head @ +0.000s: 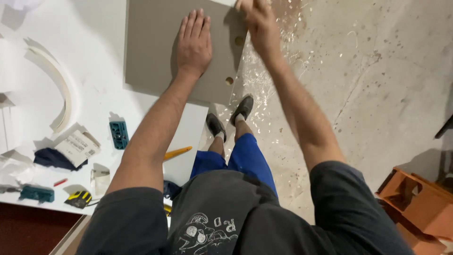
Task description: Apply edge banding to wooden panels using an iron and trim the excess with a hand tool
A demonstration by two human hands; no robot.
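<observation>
Single view, head-worn camera, looking steeply down over the wearer's own chest and dark grey printed T-shirt [207, 222]. Faces forward and down along both bare outstretched arms. Close range: shoulders fill the bottom edge, feet in dark shoes [230, 118] visible beneath. Left half takes in the white worktable [94, 71], right half the speckled concrete floor [368, 85]. No second view.

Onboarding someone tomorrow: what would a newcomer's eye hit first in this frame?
The flat grey rectangular panel on the white worktable, with the left hand pressed flat on it and the right hand at its far right corner. Next, two round holes along the panel's right edge, and pale shavings scattered on the concrete floor beside it.
</observation>
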